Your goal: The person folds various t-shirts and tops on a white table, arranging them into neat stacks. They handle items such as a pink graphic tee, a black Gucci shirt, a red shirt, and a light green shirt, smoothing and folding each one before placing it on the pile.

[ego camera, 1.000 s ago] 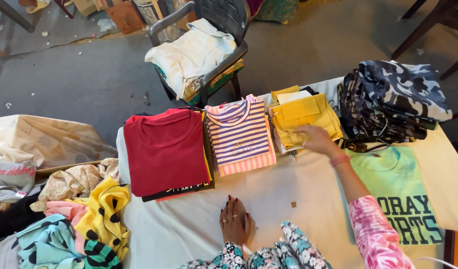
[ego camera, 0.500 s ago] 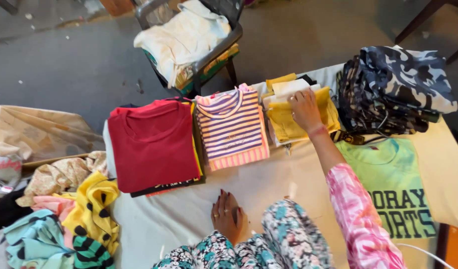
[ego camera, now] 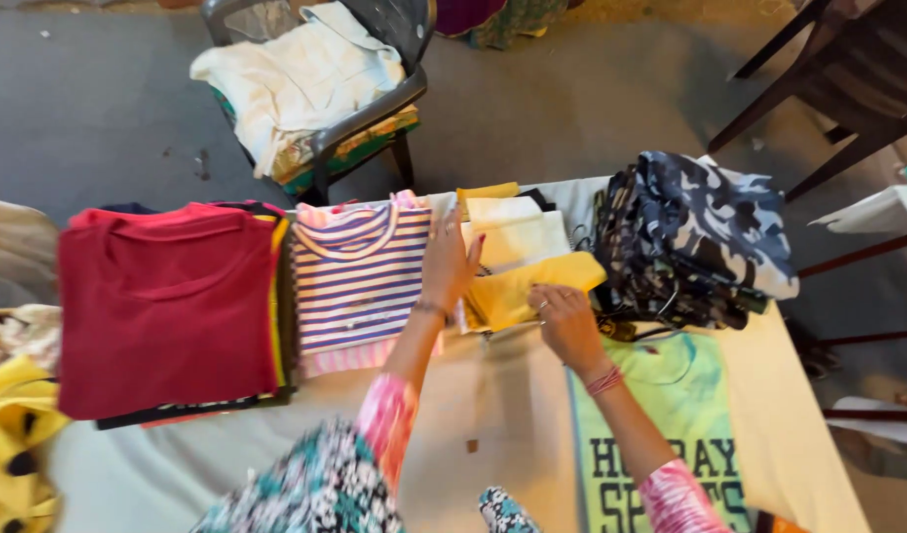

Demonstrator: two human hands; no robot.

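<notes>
While both hands work at it, the yellow folded garment point(ego camera: 532, 288) lies on top of a small stack near the far edge of the white-covered table point(ego camera: 493, 415), and everything else is placed from that stack. The right hand point(ego camera: 564, 321) rests on the near edge of the yellow piece, fingers curled down onto the cloth; whether they pinch it or only press on it cannot be told. The left hand point(ego camera: 448, 265) is spread flat, fingers apart, against the left side of the stack, where it meets the striped shirt point(ego camera: 360, 271). Two cream folded pieces point(ego camera: 513, 229) show just beyond the yellow one, with a darker yellow corner sticking out behind them.

Just left of the stack sits the folded purple, white and pink striped shirt, and further left a folded red shirt point(ego camera: 162, 301) tops another pile. Right of the stack, touching it, is a heap of blue and black camouflage clothing point(ego camera: 700, 232). Nearer the person than the stack, a light green T-shirt point(ego camera: 671, 415) with dark print lies flat under the right forearm. At the far left edge a yellow garment with black spots point(ego camera: 14, 444) is partly cut off. Beyond the table, a grey plastic chair point(ego camera: 394, 94) holds white cloth point(ego camera: 296, 74).
</notes>
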